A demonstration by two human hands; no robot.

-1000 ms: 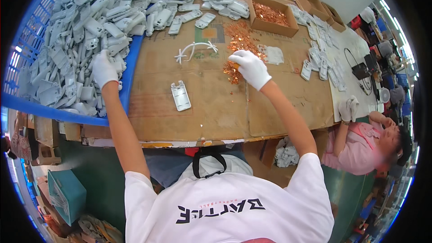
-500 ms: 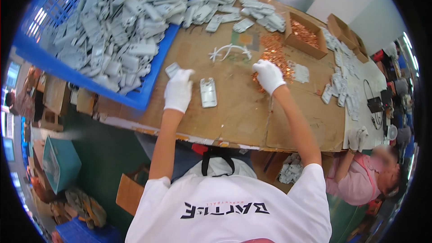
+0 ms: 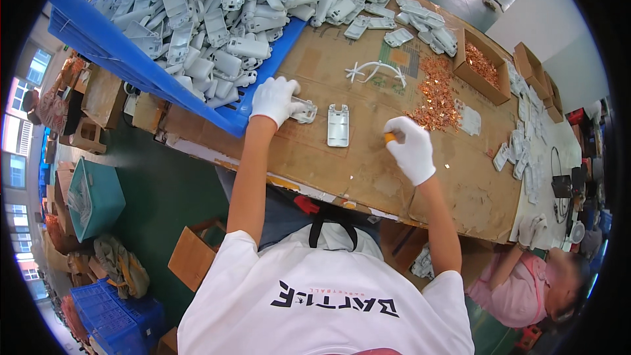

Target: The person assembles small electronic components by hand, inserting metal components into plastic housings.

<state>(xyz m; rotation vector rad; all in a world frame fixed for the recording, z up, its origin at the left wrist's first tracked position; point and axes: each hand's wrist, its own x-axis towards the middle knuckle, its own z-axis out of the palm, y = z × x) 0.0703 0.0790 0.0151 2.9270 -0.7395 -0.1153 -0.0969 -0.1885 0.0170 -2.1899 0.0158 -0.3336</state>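
My left hand (image 3: 272,101), in a white glove, is closed over the left end of a pale plastic casing (image 3: 304,110) beside the blue crate. Just right of it, another casing (image 3: 338,125) lies hollow side up on the cardboard-covered table. My right hand (image 3: 413,151), gloved too, is held over the table right of that casing, thumb and fingers curled together. A small orange-yellow patch shows at its fingertips; whether it is a held piece or part of the glove is unclear. Small copper-coloured metal pieces (image 3: 435,95) lie heaped beyond this hand.
A blue crate (image 3: 227,121) heaped with pale casings stands at the left. White plastic strips (image 3: 376,72) lie mid-table. A cardboard box (image 3: 490,90) of copper pieces sits at the far right, near more casings (image 3: 519,151). Another person (image 3: 519,283) sits at the right.
My right hand has come away from the copper pile, nearer to me. My left hand now has a casing under its fingers, close to the lying one. The whole view has shifted.
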